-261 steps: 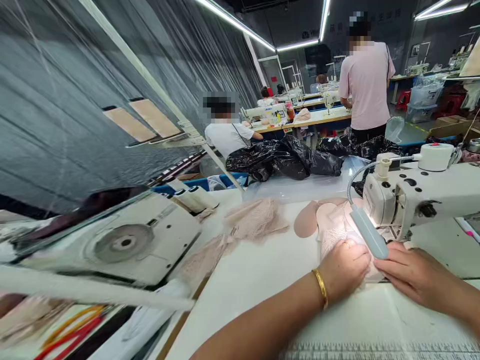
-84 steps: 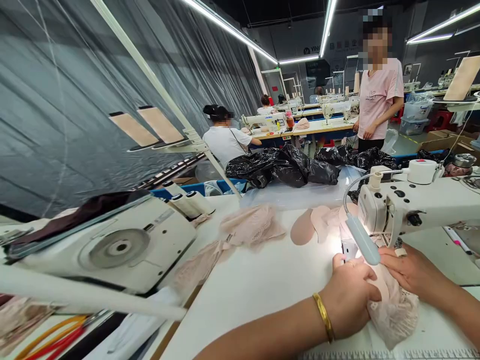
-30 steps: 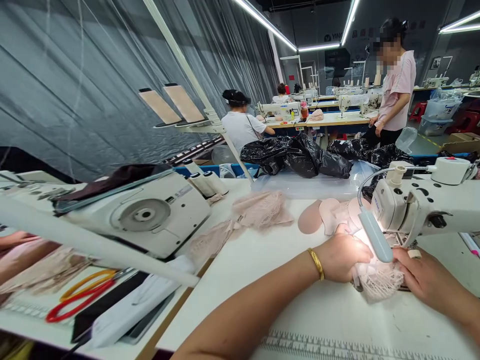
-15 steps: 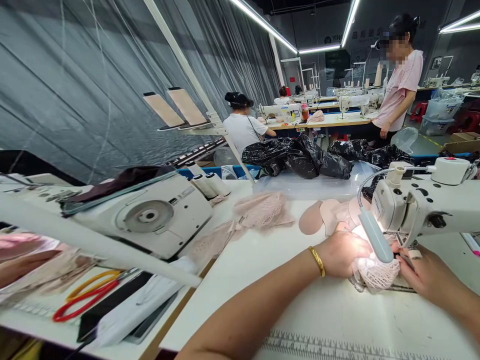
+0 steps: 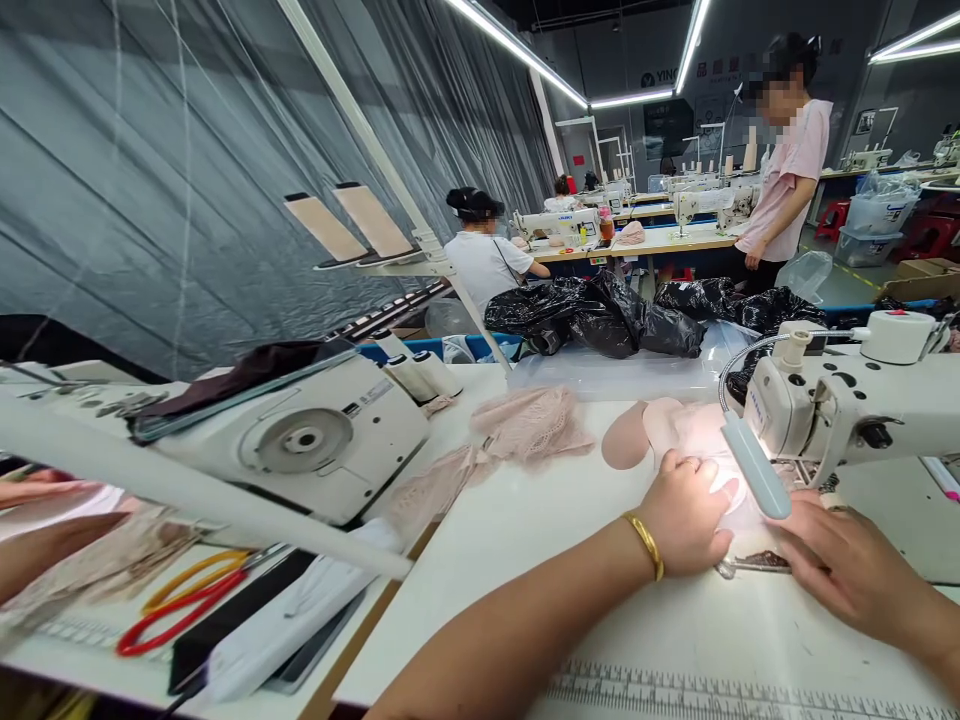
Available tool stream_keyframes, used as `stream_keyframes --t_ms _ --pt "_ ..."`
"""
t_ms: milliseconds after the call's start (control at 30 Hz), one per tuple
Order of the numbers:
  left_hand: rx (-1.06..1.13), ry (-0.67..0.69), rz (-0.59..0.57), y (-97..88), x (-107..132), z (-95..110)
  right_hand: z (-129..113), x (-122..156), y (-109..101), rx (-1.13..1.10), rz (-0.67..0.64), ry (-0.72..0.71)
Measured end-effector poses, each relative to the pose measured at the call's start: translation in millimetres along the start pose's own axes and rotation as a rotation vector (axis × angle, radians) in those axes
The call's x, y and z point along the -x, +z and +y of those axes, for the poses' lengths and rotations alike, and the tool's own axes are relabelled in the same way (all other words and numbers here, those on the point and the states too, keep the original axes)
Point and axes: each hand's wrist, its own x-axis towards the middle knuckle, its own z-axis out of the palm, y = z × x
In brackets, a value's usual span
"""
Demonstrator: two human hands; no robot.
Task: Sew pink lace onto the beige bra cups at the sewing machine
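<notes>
Pink cloth [image 5: 745, 524] lies under the lamp [image 5: 756, 468] by the sewing machine [image 5: 862, 395]. My left hand [image 5: 684, 515] curls over it; my right hand [image 5: 851, 560], flatter, lies opposite, apart from the left. Whether either grips, I can't tell.

Pale fabric [image 5: 741, 522] now flatter, more metal plate [image 5: 759, 562] bared

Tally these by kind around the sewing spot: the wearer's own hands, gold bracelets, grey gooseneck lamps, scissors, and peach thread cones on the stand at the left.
Hands: 2 (left hand, right hand)
Gold bracelet: 1
Grey gooseneck lamp: 1
Scissors: 1 pair
Peach thread cones: 2
Total: 7
</notes>
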Motion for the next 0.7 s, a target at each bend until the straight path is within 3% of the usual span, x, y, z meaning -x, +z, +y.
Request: stream_keyframes --t_ms 133,367,533,633,700 --pt "-0.027 -0.014 -0.038 -1.2 -1 12 -6 -11 6 0.019 -0.133 0.038" --pt "0.088 0.1 0.143 14.1 -6 2 9 -2 9 0.141 0.019 0.088" --pt "0.221 0.132 0.234 18.0 -16 -2 2 -6 13 0.174 0.002 0.05" --pt "0.327 0.167 0.165 3.9 -14 -5 4 -6 18 0.251 0.06 0.045" --pt "0.402 0.212 0.029 -9.7 -7 -10 9 -4 16 0.249 0.049 0.053"
